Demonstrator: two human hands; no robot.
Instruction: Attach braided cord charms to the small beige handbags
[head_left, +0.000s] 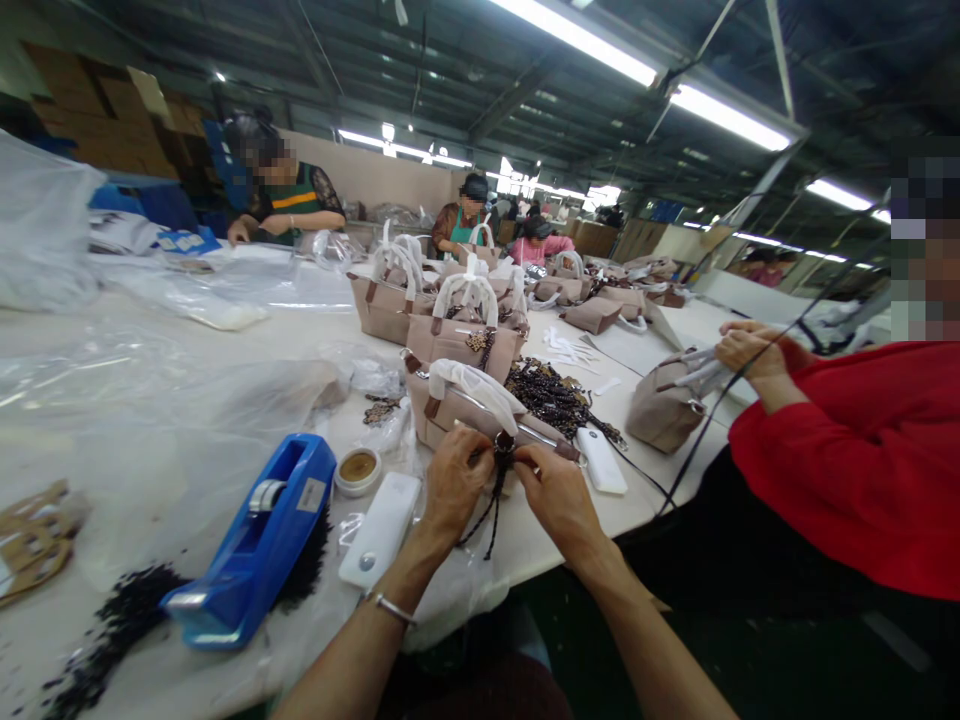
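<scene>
A taupe handbag [442, 412] with a white-wrapped handle [476, 390] stands before me at the table's front edge. My left hand [459, 478] and my right hand [553, 492] meet at its front, both with fingers pinched. Between them a dark braided cord [496, 500] hangs from the ring near the handle's base, its loose ends dangling down. The fingers of both hands are closed on this cord close to the ring. Exactly how the cord passes between the fingertips is hidden.
A blue tape dispenser [262, 540], a round tin [358, 470] and a white device [381, 530] lie at left. Behind the bag are a heap of dark braided cords [555, 395] and more bags [390, 305]. A co-worker in red [847, 470] handles another bag [666, 405] at right.
</scene>
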